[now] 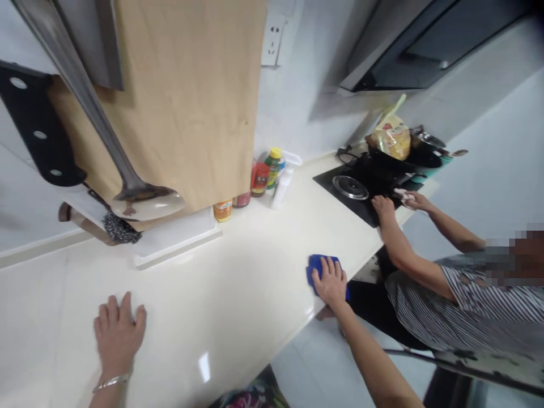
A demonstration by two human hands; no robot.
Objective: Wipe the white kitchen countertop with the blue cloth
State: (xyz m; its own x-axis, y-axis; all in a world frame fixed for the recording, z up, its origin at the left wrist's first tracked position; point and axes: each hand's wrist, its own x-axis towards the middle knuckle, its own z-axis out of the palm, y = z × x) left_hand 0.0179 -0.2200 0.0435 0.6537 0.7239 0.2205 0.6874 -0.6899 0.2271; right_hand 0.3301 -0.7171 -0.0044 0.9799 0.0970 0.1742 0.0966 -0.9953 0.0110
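A bright blue cloth (311, 269) lies under the right hand (331, 283) on the glossy cream table (212, 317). Nearer left, the left hand (118, 334) wears a silver bangle (110, 383). Far off sits a pale wooden cutting board (182, 102), and to the right, a black cooktop (361, 207) and a co-worker's shirt (425, 306) in black-and-white stripes.

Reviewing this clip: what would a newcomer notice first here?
A bright blue cloth stands out on the cream countertop, pressed under the right hand, while the left hand lies flat further along the counter. Nearby, a co-worker in a striped shirt has both hands at a black gas hob. A tall wooden cutting board dominates the upper left.
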